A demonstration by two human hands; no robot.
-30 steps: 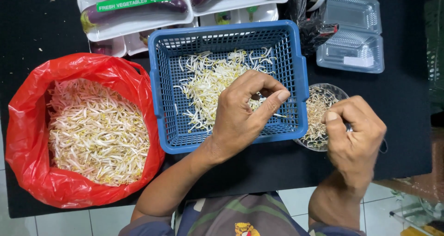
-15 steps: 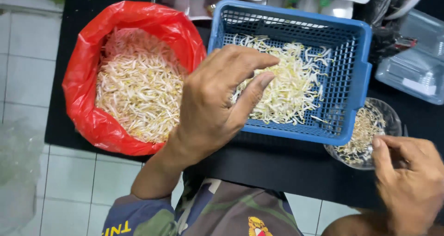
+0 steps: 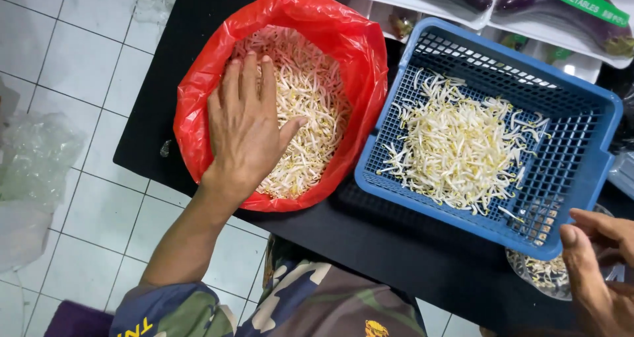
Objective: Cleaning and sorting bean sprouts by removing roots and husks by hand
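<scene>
Resting palm-down on the bean sprouts (image 3: 297, 112) inside the red bag (image 3: 356, 66), the left hand (image 3: 247, 122) lies open, fingers straight and pointing toward the bag's far rim. The bag sits at the black table's (image 3: 396, 258) left edge, touching the blue basket (image 3: 574, 198). The right hand (image 3: 598, 274), fingers loosely curled over the small bowl (image 3: 538, 274), shows no clear grip: cannot tell.

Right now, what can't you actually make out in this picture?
- Head view: the right hand is cut off by the frame edge, so any grip is unclear.
- The small bowl is half hidden behind the blue basket.
- The left hand covers the sprouts under it in the red bag.
- The wrapped eggplants are cropped at the top.
</scene>
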